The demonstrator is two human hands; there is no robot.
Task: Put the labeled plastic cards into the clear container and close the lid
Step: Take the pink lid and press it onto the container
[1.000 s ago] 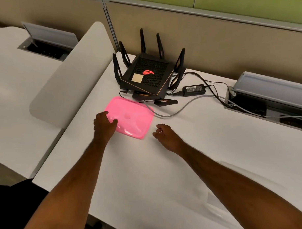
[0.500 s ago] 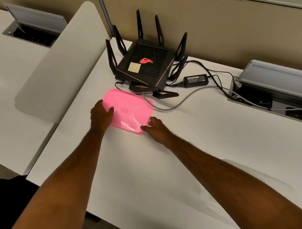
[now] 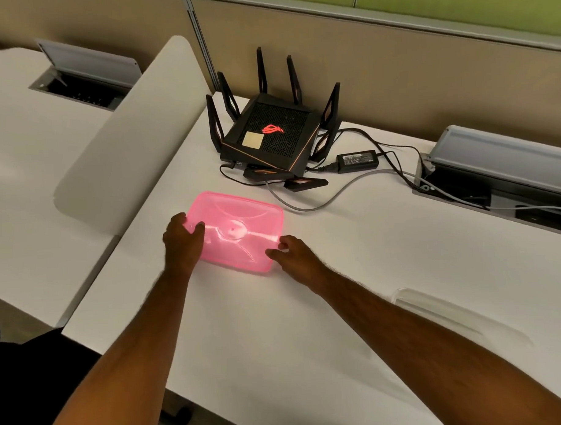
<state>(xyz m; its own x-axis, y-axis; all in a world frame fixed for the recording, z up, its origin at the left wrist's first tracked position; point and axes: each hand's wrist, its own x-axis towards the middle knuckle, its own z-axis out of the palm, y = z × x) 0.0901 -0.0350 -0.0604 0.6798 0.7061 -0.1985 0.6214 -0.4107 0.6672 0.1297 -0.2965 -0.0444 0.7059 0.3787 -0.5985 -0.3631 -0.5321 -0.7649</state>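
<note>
A translucent pink plastic lid [image 3: 238, 231] lies flat on the white desk [image 3: 309, 338] a little left of the frame's centre, its long sides running from upper left to lower right. The left hand [image 3: 183, 242] rests on the lid's left end, thumb on top of the pink surface and the other fingers curled over the left edge, so it grips that end. The right hand [image 3: 295, 258] sits at the lid's lower right corner with its fingers loosely bent and their tips touching the rim; whether it has actually taken hold there cannot be told. Both bare forearms reach in from the bottom of the frame. In the lower right, just beyond the right forearm, a clear container [image 3: 451, 314] lies on the desk, faint against the white surface; its contents cannot be made out. Above the lid, toward the upper centre, stands a black router [image 3: 272, 138] with upright antennas, a red glowing emblem and a pale square sticker on top. To its right lies a black power adapter [image 3: 357, 160], with cables trailing across the desk toward an open cable box [image 3: 500, 173] at the right edge. A rounded white divider panel [image 3: 127, 138] rises at the left, separating this desk from the neighbouring one.
</note>
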